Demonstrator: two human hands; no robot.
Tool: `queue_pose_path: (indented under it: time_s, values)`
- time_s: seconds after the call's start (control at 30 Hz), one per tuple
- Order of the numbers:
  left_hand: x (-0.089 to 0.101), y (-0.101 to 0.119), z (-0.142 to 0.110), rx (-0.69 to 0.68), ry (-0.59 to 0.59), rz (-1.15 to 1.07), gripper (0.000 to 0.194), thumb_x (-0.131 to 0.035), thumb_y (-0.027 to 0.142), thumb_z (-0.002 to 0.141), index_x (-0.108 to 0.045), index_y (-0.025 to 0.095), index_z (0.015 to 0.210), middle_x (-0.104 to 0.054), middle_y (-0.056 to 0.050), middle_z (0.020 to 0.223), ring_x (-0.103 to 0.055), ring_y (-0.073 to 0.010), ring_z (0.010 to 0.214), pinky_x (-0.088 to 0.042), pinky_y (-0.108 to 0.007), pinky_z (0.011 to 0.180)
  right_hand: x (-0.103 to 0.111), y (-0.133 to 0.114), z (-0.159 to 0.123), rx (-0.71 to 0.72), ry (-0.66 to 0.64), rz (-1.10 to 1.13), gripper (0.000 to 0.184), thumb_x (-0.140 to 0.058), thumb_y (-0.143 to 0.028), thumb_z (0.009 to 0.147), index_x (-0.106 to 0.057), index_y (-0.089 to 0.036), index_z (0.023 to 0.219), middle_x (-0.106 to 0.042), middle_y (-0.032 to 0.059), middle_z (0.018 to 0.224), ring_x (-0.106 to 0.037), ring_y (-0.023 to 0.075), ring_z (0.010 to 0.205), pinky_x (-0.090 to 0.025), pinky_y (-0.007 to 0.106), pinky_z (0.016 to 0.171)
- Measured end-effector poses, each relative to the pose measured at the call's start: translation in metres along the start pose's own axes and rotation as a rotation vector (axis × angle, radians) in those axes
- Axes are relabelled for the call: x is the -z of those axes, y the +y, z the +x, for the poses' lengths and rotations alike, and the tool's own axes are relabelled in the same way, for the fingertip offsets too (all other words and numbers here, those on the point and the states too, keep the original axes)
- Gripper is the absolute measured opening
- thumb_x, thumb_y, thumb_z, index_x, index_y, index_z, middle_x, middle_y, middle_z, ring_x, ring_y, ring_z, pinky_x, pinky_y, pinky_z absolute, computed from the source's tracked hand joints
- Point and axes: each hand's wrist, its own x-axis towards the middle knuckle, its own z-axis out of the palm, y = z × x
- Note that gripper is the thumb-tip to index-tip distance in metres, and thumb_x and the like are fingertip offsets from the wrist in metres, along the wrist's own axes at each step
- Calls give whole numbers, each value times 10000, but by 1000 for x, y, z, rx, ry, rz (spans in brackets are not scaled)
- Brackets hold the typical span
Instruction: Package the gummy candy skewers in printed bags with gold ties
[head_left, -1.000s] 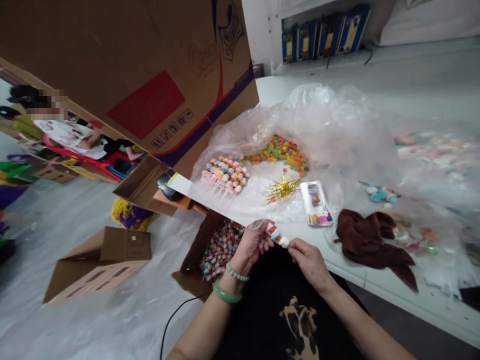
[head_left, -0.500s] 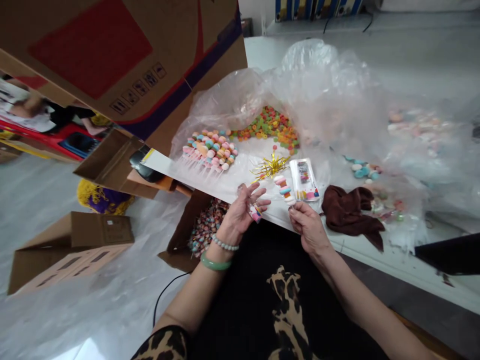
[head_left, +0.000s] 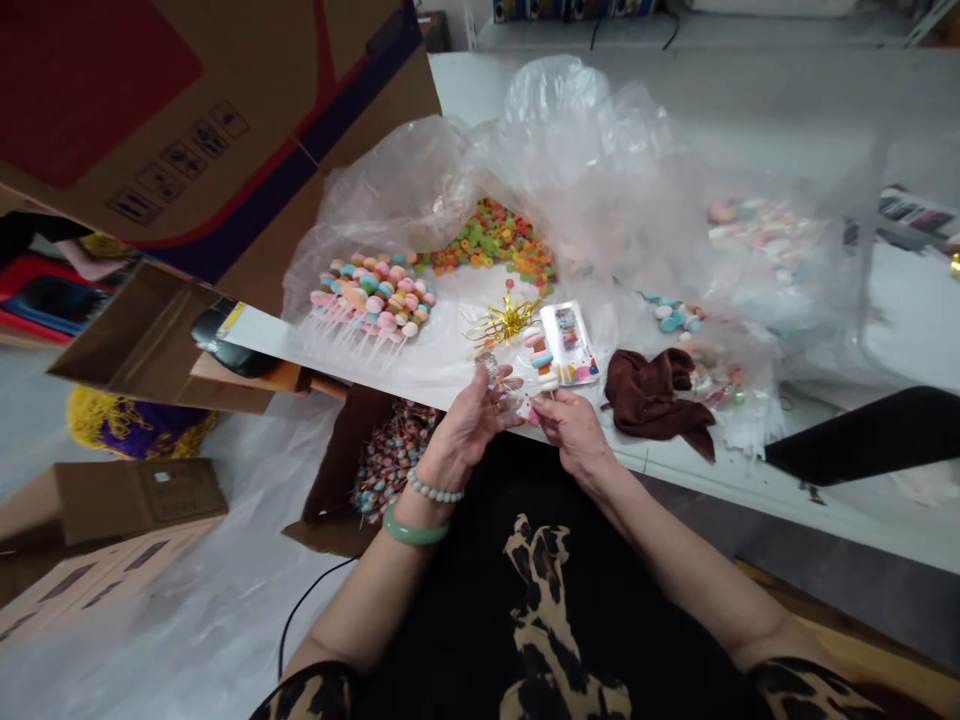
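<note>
My right hand (head_left: pixel 571 432) pinches the stick of a candy skewer (head_left: pixel 538 357) with pastel pieces stacked on it, held upright at the table's near edge. My left hand (head_left: pixel 471 425) is closed on a small clear wrapper (head_left: pixel 504 388) right beside the skewer's base; the two hands nearly touch. A bead bracelet and a green bangle sit on the left wrist. Just beyond the hands lie gold twist ties (head_left: pixel 504 322) and a flat packet of printed bags (head_left: pixel 568 343).
A row of finished pastel skewers (head_left: pixel 373 297) and a heap of orange-green candy rings (head_left: pixel 490 238) lie on crumpled clear plastic (head_left: pixel 600 170). A brown cloth (head_left: pixel 654 395) lies at right. An open box of wrapped candies (head_left: pixel 390 455) stands on the floor below; large cardboard boxes (head_left: pixel 187 110) loom at left.
The view has tilted down and shifted. My hands moved together: the left hand closed in on the skewer's base with the wrapper, while the right hand keeps the skewer upright.
</note>
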Motion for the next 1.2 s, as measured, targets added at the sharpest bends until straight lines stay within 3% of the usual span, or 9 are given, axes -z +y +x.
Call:
queue_pose_path:
  time_s: [0.13, 0.27, 0.43, 0.6, 0.73, 0.9, 1.03, 1.13, 1.2]
  values:
    - [0, -9, -1, 5, -7, 136, 427, -870, 344, 594, -698, 101, 900, -668, -46, 785, -605, -117, 603, -517, -240, 535, 6, -2, 1, -8, -17, -6, 318, -766, -398, 584, -564, -176, 688, -450, -73, 466, -202, 33, 387, -74, 220, 391]
    - [-5, -17, 4, -113, 60, 117, 346, -859, 341, 581, -687, 110, 773, -632, -6, 664, -591, -106, 549, -444, -204, 471, 6, -1, 0, 79, -9, -31, 307, -753, -435, 634, -599, -184, 722, -381, -92, 474, -236, 50, 423, -155, 220, 412]
    - [-9, -23, 5, -219, 124, 70, 306, -859, 330, 578, -673, 120, 700, -628, 5, 629, -535, -67, 512, -415, -189, 484, 4, 2, 0, 153, -64, -60, 261, -783, -364, 606, -629, -183, 713, -525, -48, 622, -412, 79, 556, -293, 212, 493]
    - [-3, -21, 4, -106, -11, 98, 353, -854, 370, 600, -719, 105, 791, -678, -45, 664, -624, -125, 573, -499, -241, 571, 5, 1, 7, 4, 13, 6, 308, -769, -403, 576, -561, -185, 642, -394, -81, 484, -219, 39, 412, -103, 212, 398]
    - [4, -19, 10, -127, 54, 1, 313, -874, 307, 570, -681, 111, 720, -655, -12, 634, -594, -98, 535, -499, -223, 540, 3, -1, 11, -48, -28, 0, 374, -767, -474, 585, -532, -184, 609, -394, -70, 471, -213, 35, 397, -79, 212, 389]
    - [12, -12, 16, -137, 179, -144, 261, -847, 256, 631, -633, 145, 732, -628, 27, 611, -560, -81, 500, -484, -205, 485, 19, -2, 7, 129, 17, -218, 324, -671, -482, 750, -611, -173, 673, -395, -55, 520, -302, 70, 459, -195, 218, 425]
    - [20, -1, 19, -70, 303, -207, 230, -785, 293, 732, -595, 165, 724, -619, 30, 580, -573, -91, 482, -491, -216, 494, 38, -2, -14, 349, 13, -546, 269, -562, -417, 866, -680, -189, 786, -518, -7, 660, -465, 127, 615, -347, 247, 548]
    - [24, 5, 22, -9, 357, -284, 219, -760, 307, 767, -593, 168, 738, -609, 30, 563, -569, -89, 478, -480, -211, 500, 38, -1, -30, 467, 5, -697, 283, -540, -376, 892, -645, -194, 701, -534, 9, 692, -491, 147, 675, -381, 274, 632]
    - [22, 4, 22, -14, 345, -302, 225, -767, 315, 760, -598, 167, 750, -606, 31, 571, -557, -81, 483, -466, -202, 502, 31, -1, -33, 488, 20, -685, 301, -560, -382, 887, -613, -195, 657, -513, 5, 672, -473, 147, 668, -378, 281, 644]
